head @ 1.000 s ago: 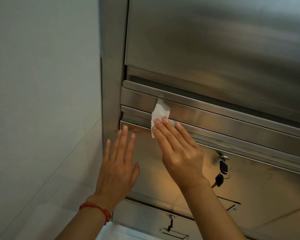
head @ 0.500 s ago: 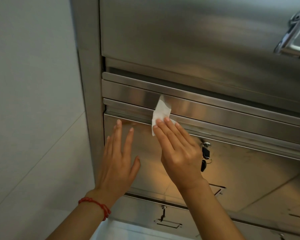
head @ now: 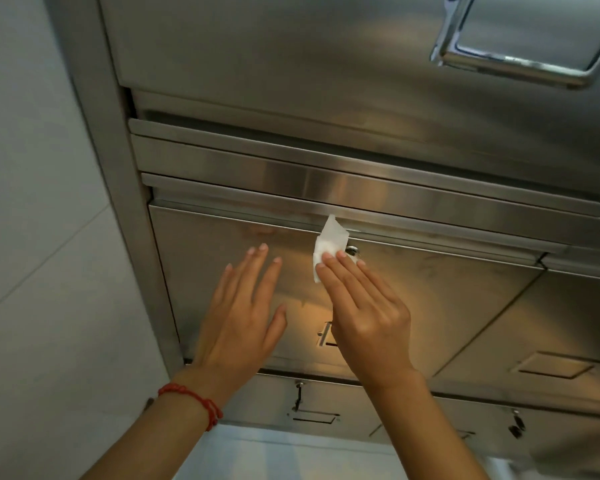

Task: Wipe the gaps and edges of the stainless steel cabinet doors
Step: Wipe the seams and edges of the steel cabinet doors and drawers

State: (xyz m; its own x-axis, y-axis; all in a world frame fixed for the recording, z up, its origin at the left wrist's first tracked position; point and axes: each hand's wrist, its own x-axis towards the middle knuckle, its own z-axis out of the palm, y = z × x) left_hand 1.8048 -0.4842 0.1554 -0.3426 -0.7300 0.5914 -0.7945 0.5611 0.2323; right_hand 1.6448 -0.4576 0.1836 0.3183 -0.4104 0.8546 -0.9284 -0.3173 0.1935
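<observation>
Fingers of the right hand (head: 368, 320) lie straight, pressing a white wipe (head: 328, 244) against the top edge of the steel cabinet door (head: 430, 292), just left of its lock (head: 352, 251). Left hand (head: 239, 317) rests flat, fingers spread, on the door's left part, holding nothing.

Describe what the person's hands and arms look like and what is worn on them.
Both forearms are bare as far as the frame shows, with no sleeves and no gloves. The left hand has a thin red braided cord bracelet around its wrist. The right hand wears nothing: no ring, watch or band shows. The fingernails on both hands are short and unpainted.
</observation>
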